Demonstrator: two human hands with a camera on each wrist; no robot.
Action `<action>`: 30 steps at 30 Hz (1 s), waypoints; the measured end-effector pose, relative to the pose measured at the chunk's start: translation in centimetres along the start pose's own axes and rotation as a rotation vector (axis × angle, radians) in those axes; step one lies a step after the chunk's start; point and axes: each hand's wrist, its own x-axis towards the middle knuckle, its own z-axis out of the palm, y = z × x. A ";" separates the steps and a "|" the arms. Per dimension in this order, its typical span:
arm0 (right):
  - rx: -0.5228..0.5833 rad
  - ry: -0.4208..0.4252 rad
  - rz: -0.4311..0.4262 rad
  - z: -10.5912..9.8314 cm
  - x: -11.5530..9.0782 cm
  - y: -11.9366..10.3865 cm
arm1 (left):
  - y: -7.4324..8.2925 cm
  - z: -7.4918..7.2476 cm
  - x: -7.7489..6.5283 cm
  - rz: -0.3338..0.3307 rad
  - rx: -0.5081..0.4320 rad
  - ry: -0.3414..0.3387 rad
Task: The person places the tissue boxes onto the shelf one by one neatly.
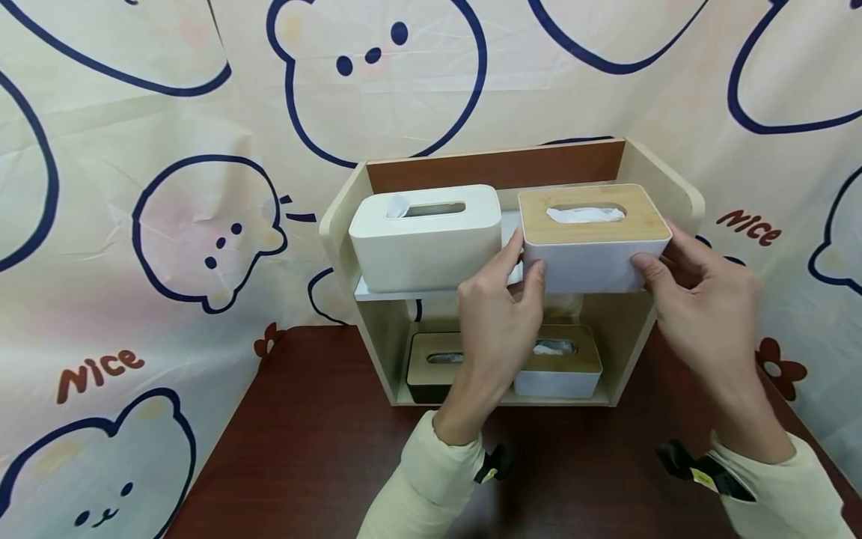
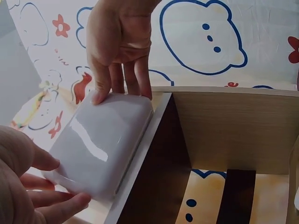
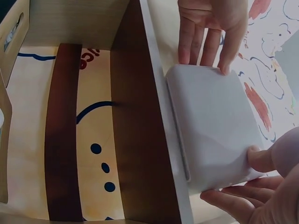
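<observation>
A white tissue box with a light wooden lid (image 1: 579,271) is on the right of the upper shelf board, a white tissue poking from its slot. Its left end is held by my left hand (image 1: 501,314), thumb at the front. My right hand (image 1: 710,303) holds the opposite end, thumb on the front face and fingers around the side. Both wrist views show the plain white front of this box (image 2: 105,140), close along the board's edge (image 3: 168,126). Beside it stands an all-white tissue box (image 1: 427,262), with a gap between them.
The two-tier cream shelf unit (image 1: 372,340) stands on a dark brown table (image 1: 303,449). On its lower tier are a dark tissue box (image 1: 431,367) and a white one with a wooden lid (image 1: 572,359), partly hidden by my left arm. A bear-printed cloth (image 1: 202,127) hangs behind.
</observation>
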 end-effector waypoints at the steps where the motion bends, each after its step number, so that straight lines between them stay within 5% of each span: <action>1: 0.003 0.006 -0.003 0.2 0.1 0.0 | 0.0 0.1 0.0 0.007 0.008 0.005; 15: -0.047 0.049 0.031 1.9 1.1 -0.3 | -1.2 1.5 0.8 0.109 0.249 0.093; 25: -0.029 -0.041 0.091 0.6 -0.4 -0.2 | -1.0 0.9 -0.7 0.156 0.203 0.049; 30: -0.038 -0.077 0.005 -0.3 -2.7 0.2 | -1.0 -0.7 -2.4 0.223 0.188 0.026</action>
